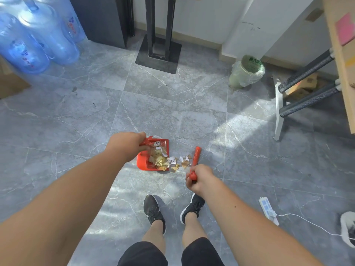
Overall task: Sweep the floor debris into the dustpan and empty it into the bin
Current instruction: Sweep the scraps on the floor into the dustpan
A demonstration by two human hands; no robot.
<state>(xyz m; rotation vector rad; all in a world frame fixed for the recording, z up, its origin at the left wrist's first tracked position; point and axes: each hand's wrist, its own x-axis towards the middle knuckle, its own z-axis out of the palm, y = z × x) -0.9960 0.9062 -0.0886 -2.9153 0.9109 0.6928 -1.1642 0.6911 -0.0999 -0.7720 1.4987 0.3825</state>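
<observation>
We grip red plastic dustpan (142, 163) by handle in left hand (129, 145), red plastic brush (196, 154) in right hand (200, 179). We think torn paper scraps (184, 162) light, fly easily.

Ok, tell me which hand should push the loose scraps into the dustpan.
Right. The right hand grips the brush, which sits just beside the scraps outside the dustpan mouth. The left hand holds the dustpan's handle and looks needed to steady it.
</observation>
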